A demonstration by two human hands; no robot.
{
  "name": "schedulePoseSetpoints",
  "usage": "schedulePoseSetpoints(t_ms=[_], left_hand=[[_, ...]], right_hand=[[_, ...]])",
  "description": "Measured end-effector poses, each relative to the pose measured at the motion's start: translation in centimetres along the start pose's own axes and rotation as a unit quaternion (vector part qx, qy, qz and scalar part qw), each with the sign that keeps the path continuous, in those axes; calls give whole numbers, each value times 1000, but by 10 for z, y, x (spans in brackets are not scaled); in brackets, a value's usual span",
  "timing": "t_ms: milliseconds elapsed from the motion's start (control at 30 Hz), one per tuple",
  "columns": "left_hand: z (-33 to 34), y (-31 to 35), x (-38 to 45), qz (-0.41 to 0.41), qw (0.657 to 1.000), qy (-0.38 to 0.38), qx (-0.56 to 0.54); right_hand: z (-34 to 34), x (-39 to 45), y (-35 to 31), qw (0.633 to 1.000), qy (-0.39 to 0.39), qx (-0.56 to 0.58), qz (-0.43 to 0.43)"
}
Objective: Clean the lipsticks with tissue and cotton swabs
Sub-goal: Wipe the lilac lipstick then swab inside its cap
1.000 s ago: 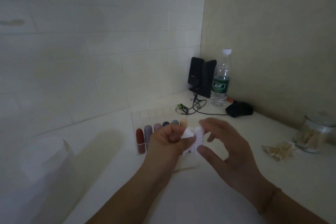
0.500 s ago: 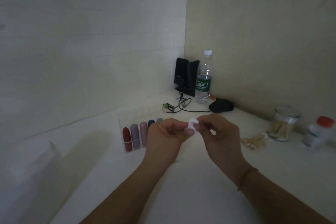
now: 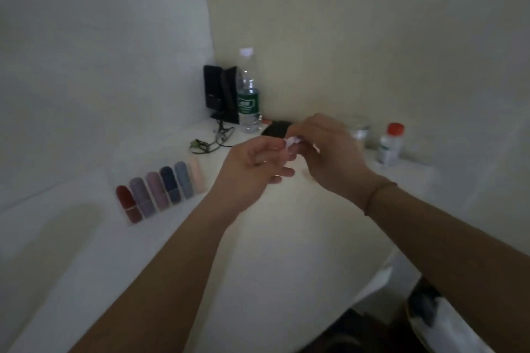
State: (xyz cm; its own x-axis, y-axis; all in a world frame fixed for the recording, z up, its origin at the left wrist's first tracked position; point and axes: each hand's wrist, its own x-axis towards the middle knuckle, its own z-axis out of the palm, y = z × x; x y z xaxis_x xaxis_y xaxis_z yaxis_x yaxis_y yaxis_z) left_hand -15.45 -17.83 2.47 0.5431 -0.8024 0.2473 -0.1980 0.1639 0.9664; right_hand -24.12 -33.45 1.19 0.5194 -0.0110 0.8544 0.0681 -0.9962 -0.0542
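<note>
Two pale walls meet in a corner at 12 o'clock above a white table (image 3: 86, 252). A row of lipsticks (image 3: 160, 192) lies at 9 o'clock of the hands. Speakers (image 3: 219, 92) and a water bottle (image 3: 249, 97) stand at 12. Left hand (image 3: 252, 169) and right hand (image 3: 329, 152) pinch a small tissue (image 3: 293, 142) between them, fingers curled, above the table.

Lipsticks (image 3: 162, 195) left of hands (image 3: 289, 156)

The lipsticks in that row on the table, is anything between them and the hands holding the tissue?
Nothing visible. The lipsticks lie left of the left hand, with only bare table between. Both hands pinch the tissue, right hand included.
</note>
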Motion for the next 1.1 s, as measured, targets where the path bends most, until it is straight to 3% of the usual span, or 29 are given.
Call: schedulePoseSetpoints(t_ms=[67, 133, 167, 267, 467, 567, 633, 733, 833, 1100], left_hand=[[27, -2, 6, 45, 993, -10, 106], [62, -3, 10, 125, 955, -7, 269], [81, -1, 9, 150, 942, -8, 299], [143, 3, 2, 182, 940, -77, 277], [253, -26, -19, 211, 878, -230, 363], [283, -50, -23, 203, 860, -262, 389], [295, -65, -22, 183, 857, -279, 393], [304, -86, -18, 139, 853, -309, 396], [307, -99, -16, 116, 850, -324, 400], [298, -81, -14, 188, 836, -349, 379]], right_hand=[[-25, -16, 8, 999, 13, -20, 29], [-55, -36, 14, 997, 22, -40, 62], [-72, -48, 17, 995, 33, -41, 85], [-132, -96, 24, 986, 67, -26, 150], [-212, -220, 51, 940, 61, -86, 324], [-217, -275, 69, 896, 49, -103, 430], [-212, -310, 86, 851, -20, -113, 512], [-207, -360, 112, 756, -165, -65, 631], [-212, -391, 130, 705, -194, -62, 679], [-226, -386, 142, 721, -69, -103, 681]])
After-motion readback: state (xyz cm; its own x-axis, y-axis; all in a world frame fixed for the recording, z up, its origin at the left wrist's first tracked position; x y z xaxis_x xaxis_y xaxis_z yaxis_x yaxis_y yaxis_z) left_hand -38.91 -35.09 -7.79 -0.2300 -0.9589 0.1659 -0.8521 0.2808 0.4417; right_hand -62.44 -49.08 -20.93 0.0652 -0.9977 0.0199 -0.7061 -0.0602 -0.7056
